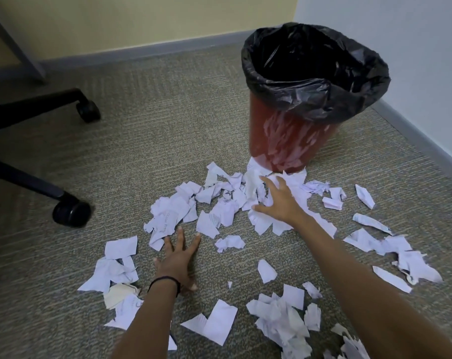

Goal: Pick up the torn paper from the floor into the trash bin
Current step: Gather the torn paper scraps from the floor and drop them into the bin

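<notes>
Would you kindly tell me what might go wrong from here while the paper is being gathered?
1. The right hand presses on torn paper lying against the foot of the trash bin; a hard sweep there might nudge or tip it.
2. Scraps lie scattered widely, and a tiny scrap on the carpet could easily be missed.

A: Bearing surface?
B: Grey-beige carpet [147, 120].
A: Directly on it?
B: Scattered torn paper [168, 213], centre to btm right; red trash bin [284, 141] w/ black liner [310, 94], upright, touching far scraps; two chair casters [71, 212] at left, apart from paper.
</notes>
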`<move>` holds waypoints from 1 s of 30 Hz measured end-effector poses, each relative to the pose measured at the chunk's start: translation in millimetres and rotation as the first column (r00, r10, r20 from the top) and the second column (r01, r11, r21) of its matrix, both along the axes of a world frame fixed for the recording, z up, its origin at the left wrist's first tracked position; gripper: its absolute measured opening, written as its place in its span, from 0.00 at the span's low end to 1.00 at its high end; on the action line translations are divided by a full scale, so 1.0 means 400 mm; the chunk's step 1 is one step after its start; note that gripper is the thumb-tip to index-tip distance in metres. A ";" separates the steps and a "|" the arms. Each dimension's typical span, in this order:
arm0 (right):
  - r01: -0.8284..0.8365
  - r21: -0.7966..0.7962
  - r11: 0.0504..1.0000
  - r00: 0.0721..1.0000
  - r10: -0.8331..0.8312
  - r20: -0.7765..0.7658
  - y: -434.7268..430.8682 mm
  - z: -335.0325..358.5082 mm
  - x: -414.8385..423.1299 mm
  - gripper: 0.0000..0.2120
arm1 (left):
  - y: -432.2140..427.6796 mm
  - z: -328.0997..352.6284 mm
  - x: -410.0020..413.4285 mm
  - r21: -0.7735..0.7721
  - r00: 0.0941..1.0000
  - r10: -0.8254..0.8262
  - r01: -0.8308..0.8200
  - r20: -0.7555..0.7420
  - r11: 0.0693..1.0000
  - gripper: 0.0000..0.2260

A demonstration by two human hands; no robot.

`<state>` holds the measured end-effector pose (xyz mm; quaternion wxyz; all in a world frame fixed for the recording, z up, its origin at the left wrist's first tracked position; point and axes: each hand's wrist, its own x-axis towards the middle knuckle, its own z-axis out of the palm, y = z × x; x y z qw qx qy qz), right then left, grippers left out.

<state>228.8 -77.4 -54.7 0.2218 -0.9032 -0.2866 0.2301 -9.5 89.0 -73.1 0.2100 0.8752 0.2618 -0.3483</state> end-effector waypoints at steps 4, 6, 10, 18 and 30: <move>-0.025 -0.002 1.000 0.999 0.025 -0.031 0.064 -0.043 -0.002 0.46 | 0.001 -0.003 -0.001 -0.003 1.000 0.014 -0.014 0.005 1.000 0.53; -0.036 0.001 0.999 0.998 0.036 -0.043 0.098 -0.058 0.003 0.49 | 0.004 0.000 0.001 -0.002 1.000 0.016 -0.016 0.011 1.000 0.53; -0.184 -0.156 0.970 0.983 0.184 -0.012 0.152 -0.106 -0.010 0.48 | 0.006 0.008 0.016 -0.038 0.998 0.061 -0.061 0.015 0.997 0.52; -0.228 -0.266 0.937 0.931 0.289 0.222 0.161 -0.093 -0.049 0.20 | 0.003 0.014 0.020 -0.059 0.995 0.098 -0.096 0.025 0.994 0.52; -0.038 0.308 0.951 0.999 0.030 0.030 0.125 0.138 -0.059 0.13 | 0.004 0.004 0.020 -0.055 0.994 0.103 -0.101 0.036 0.993 0.52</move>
